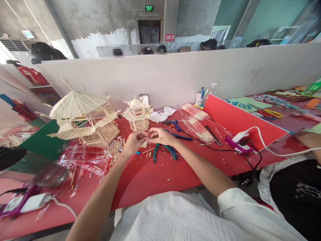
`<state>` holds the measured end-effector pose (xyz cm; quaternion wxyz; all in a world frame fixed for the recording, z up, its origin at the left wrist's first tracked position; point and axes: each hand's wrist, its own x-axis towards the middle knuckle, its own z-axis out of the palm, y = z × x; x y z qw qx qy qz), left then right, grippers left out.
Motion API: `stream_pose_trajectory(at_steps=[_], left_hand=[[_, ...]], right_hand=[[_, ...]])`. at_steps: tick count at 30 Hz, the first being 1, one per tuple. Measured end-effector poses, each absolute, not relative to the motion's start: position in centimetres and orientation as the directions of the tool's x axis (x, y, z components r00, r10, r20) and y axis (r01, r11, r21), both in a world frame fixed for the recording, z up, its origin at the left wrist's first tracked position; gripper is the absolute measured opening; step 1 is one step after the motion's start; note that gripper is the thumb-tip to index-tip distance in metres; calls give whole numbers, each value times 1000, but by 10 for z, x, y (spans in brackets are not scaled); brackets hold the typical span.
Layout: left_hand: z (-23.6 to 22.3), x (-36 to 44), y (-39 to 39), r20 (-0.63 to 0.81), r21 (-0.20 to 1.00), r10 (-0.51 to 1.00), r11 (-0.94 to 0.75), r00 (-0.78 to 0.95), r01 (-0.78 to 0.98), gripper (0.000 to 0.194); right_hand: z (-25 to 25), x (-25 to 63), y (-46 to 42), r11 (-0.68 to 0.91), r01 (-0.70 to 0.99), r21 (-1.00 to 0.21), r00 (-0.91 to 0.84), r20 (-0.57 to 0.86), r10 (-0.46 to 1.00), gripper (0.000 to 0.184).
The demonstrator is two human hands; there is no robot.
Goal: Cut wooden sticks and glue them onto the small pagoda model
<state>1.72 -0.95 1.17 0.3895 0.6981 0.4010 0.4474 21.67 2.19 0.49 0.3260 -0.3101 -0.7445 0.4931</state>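
My left hand (134, 142) and my right hand (161, 136) meet over the red table, fingertips pinched close together. Whatever they hold, if anything, is too small to make out. Just behind them stands a small pagoda model (139, 115) built of thin wooden sticks. A larger stick pagoda (81, 107) with a wide pointed roof is to the left. Under my right wrist lie pliers with green handles (155, 153). Short cut stick pieces (148, 154) are scattered below my hands. Behind my right hand rests a blue glue gun (176, 125), its cable running right.
Packs of wooden sticks (198, 122) lie right of the glue gun, by a black pen-like tool (213, 135). A purple power strip (238, 145) is near a red board (240, 117). Plastic wrappers (80, 155) and a clear jar (47, 172) crowd the left. Another person's arm (307, 139) is far right.
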Motion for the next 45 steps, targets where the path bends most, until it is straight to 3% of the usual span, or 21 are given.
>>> stream_pose_trajectory(at_steps=[9,17,25,28,32,36,45], left_hand=[[6,19,-6,314,933,921,-345,232,105,39],[6,20,-6,256,959,952,-272,170,81,43],[1,22,-5,337,927,919,-362,205,99,35],[3,22,-9,428,872,884,-459,189,170,29],[5,24,-16,537,700,809,-585,239,410,23],[6,26,-21,607,557,766,-601,213,573,17],[5,19,-22,640,470,722,-638,262,610,21]], right_hand=[[4,213,21,242,80,-967,-578,153,802,36],[7,214,19,296,153,-943,-546,169,821,32],[10,215,19,319,106,-942,-523,220,823,36],[10,216,21,305,29,-952,-476,255,841,40],[10,216,24,287,-59,-956,-430,284,857,37],[8,212,23,219,-107,-970,-411,244,878,34],[9,215,21,207,-63,-976,-425,214,880,33]])
